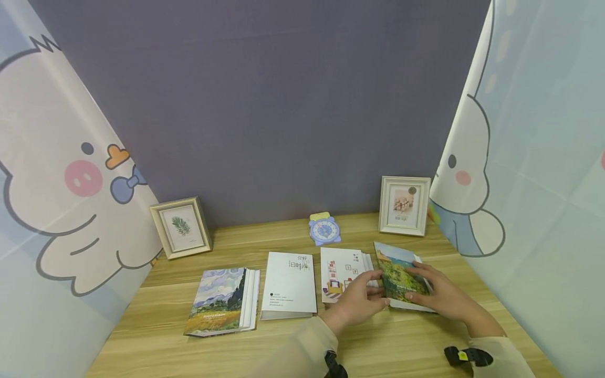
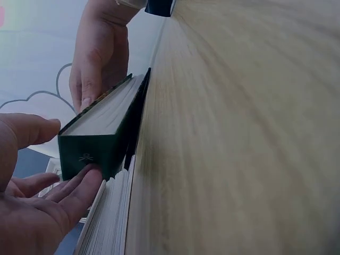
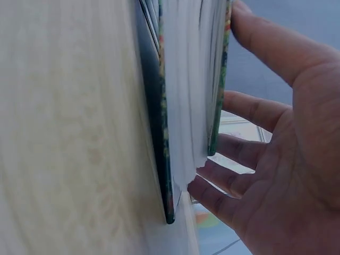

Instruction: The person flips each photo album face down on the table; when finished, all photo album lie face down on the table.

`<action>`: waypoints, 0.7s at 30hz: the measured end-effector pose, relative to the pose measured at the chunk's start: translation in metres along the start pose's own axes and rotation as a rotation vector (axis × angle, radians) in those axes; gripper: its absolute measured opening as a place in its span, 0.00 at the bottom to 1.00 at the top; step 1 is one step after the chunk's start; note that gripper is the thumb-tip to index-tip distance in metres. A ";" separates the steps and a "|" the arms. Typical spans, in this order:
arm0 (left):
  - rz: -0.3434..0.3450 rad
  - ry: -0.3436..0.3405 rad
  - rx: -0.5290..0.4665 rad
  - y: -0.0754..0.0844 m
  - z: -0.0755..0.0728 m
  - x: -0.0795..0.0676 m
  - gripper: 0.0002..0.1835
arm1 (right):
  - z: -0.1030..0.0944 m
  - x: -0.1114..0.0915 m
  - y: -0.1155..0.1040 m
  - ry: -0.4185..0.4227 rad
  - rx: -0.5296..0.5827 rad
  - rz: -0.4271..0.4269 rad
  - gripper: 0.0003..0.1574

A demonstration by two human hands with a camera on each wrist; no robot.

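Note:
A green landscape-covered photo album (image 1: pixel 400 275) lies at the right of the row on the wooden table. My left hand (image 1: pixel 357 303) is at its left side; in the left wrist view the fingers touch the green spine (image 2: pixel 87 156), while the thumb stands apart from the cover. At the opposite side, my right hand (image 1: pixel 444 295) touches the album with loosely extended fingers, the thumb on the front cover. In the right wrist view those fingertips meet the cover edge and white pages (image 3: pixel 186 95). A white album with a furniture print (image 1: pixel 336 278) lies beside my left hand, partly hidden.
Farther left lie a white album with Chinese lettering (image 1: pixel 289 281) and a painted-landscape album (image 1: pixel 218 299). Behind them stand a leaf-print frame (image 1: pixel 181 227), a small blue clock-shaped item (image 1: pixel 324 231) and a white frame (image 1: pixel 404 206). Printed curtains (image 1: pixel 543 157) flank the table.

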State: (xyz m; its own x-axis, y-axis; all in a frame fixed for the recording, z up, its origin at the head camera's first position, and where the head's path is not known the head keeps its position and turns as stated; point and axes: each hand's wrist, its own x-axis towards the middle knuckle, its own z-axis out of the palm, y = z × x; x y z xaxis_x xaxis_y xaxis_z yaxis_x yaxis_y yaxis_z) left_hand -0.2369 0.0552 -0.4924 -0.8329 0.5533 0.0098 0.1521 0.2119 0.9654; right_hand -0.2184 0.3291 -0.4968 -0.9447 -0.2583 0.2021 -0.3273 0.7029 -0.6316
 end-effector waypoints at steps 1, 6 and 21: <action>0.006 0.002 -0.015 -0.001 0.000 0.000 0.36 | 0.000 0.000 0.000 0.003 0.011 -0.002 0.44; 0.037 0.014 -0.078 -0.003 0.001 0.000 0.36 | 0.001 0.000 0.001 0.002 0.046 -0.008 0.44; 0.158 -0.005 -0.171 -0.011 -0.005 0.005 0.33 | 0.003 0.000 0.001 0.007 0.164 -0.013 0.38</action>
State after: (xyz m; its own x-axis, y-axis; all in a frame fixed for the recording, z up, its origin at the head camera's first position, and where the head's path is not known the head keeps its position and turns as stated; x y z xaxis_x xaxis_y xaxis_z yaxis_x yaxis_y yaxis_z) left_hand -0.2457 0.0519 -0.5015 -0.8031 0.5730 0.1633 0.1875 -0.0171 0.9821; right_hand -0.2191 0.3278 -0.5000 -0.9407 -0.2615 0.2162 -0.3323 0.5815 -0.7426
